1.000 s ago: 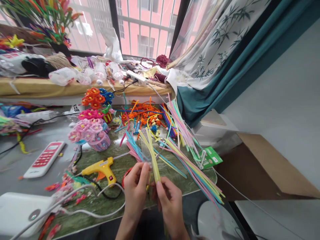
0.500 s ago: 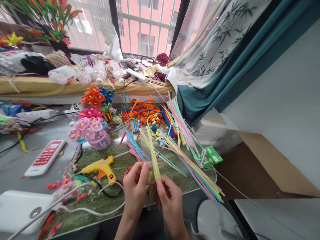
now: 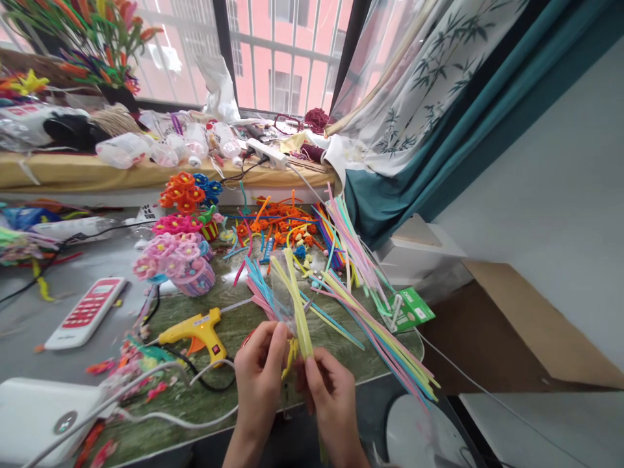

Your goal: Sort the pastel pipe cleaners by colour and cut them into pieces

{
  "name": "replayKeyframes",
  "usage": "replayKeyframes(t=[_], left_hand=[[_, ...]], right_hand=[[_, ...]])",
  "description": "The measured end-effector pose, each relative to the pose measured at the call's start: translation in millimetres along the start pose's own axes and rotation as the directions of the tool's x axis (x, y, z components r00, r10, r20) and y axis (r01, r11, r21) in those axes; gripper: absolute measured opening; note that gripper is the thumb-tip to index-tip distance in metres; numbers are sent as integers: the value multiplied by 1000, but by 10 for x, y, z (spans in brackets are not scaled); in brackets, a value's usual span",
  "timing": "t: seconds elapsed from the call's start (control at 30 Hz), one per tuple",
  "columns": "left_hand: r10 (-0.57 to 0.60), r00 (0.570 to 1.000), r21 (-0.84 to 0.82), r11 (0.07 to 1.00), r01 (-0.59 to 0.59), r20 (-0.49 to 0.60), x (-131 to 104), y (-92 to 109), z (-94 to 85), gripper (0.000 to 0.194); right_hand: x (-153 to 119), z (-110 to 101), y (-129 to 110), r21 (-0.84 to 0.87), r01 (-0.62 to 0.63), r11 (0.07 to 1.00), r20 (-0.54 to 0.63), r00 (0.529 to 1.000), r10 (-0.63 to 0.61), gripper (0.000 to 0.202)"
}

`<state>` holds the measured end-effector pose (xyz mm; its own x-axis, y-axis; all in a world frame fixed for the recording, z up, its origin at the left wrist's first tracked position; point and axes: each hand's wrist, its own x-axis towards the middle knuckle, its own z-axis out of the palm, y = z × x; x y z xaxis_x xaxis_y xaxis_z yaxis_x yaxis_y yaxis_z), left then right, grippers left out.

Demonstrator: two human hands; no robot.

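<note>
A bunch of pale yellow pipe cleaners (image 3: pixel 301 318) is gripped low down by my right hand (image 3: pixel 334 393), thumb pressed over the front. The lower ends come out below that hand. My left hand (image 3: pixel 260 367) is beside it, fingers closed on what looks like a clear plastic sleeve (image 3: pixel 281 292), which stands up against the yellow stems. Behind my hands lie blue pipe cleaners (image 3: pixel 259 276) and pink ones (image 3: pixel 262 299). Something red shows only slightly past my left hand, mostly hidden.
A yellow glue gun (image 3: pixel 195 333) with a cable lies at the left. Pipe-cleaner flowers in pots (image 3: pixel 188 263) stand behind it. More pipe cleaners (image 3: pixel 380 331) lie at the right, by a green card (image 3: pixel 414 305). A calculator-like remote (image 3: pixel 88 312) and white power bank (image 3: pixel 43 416) are far left.
My left hand has shifted slightly left and down, away from the yellow bunch. More yellow shows between the hands. My right hand stays almost in place.
</note>
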<state>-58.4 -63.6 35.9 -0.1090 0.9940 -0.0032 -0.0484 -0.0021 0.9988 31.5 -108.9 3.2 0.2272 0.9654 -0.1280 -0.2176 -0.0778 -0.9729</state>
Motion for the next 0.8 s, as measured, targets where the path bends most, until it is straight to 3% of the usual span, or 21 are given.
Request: replayKeyframes(t=[0.8], left_hand=[[17,1000,4,1000,-17,-18,-3,15,18,30]], right_hand=[[-4,5,-16,14,1,1000,8,1000,-1,35]])
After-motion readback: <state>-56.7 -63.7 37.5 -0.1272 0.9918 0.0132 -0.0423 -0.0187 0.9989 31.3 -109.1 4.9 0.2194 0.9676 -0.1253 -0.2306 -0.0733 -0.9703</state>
